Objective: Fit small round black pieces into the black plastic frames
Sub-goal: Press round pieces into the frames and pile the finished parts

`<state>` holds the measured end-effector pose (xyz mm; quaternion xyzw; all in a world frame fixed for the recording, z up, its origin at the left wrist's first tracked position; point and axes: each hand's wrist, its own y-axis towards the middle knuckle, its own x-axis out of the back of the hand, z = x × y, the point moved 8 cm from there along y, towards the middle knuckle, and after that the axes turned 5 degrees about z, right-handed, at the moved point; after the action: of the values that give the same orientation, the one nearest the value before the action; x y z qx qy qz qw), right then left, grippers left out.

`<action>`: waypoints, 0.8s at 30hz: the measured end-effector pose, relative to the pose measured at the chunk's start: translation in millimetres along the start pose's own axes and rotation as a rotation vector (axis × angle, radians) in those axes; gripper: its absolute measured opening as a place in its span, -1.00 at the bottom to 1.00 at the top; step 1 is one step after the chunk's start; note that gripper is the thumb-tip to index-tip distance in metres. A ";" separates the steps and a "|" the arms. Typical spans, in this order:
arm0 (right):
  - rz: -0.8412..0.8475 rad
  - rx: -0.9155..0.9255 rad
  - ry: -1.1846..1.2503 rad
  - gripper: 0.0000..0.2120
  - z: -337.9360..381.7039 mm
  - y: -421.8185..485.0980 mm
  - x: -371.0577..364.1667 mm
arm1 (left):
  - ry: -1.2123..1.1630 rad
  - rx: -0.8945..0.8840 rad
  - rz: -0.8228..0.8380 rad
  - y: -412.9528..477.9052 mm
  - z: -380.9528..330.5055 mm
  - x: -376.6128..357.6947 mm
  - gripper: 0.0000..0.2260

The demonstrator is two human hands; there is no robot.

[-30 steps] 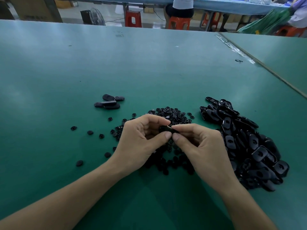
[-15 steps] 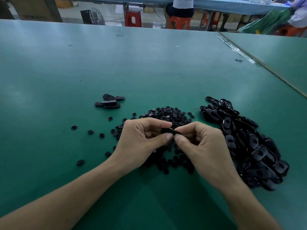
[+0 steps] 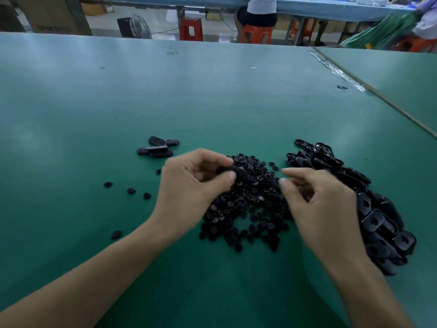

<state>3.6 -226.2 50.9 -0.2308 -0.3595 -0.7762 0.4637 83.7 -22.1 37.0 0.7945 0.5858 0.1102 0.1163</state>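
The left hand (image 3: 194,185) grips a frame (image 3: 237,174) between thumb and curled fingers, over the round pieces (image 3: 250,209) piled mid-desk (image 3: 212,102) toward the near edge. The right hand (image 3: 319,204) hangs near it, not touching, thumb and forefinger bent toward each other; blur hides whether they pinch anything. The frame heap (image 3: 378,221) lies by the right edge, and a few finished frames (image 3: 157,147) lie left of the pile.

One head-worn camera looks forward and down, close over the green table (image 3: 94,102).
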 end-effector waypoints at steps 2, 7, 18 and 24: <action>-0.007 -0.094 -0.253 -0.72 -14.5 1.0 8.0 | 0.030 -0.008 -0.077 11.2 -3.9 19.4 -0.76; 0.161 -0.291 -0.452 -0.68 -31.0 -2.9 5.4 | 0.221 0.060 -0.210 33.4 1.3 74.5 -0.79; 0.001 -0.169 -0.317 -0.79 -19.7 -1.1 8.6 | 0.752 0.157 -0.303 39.4 26.4 131.9 -0.85; -0.035 -0.016 0.027 -0.83 -1.6 -1.5 0.7 | 0.968 0.151 -0.286 37.8 20.4 123.1 -0.79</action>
<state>2.0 -227.4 49.8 -0.2175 -0.3509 -0.7902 0.4529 160.0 83.7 34.3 0.5704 0.6818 0.4060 -0.2120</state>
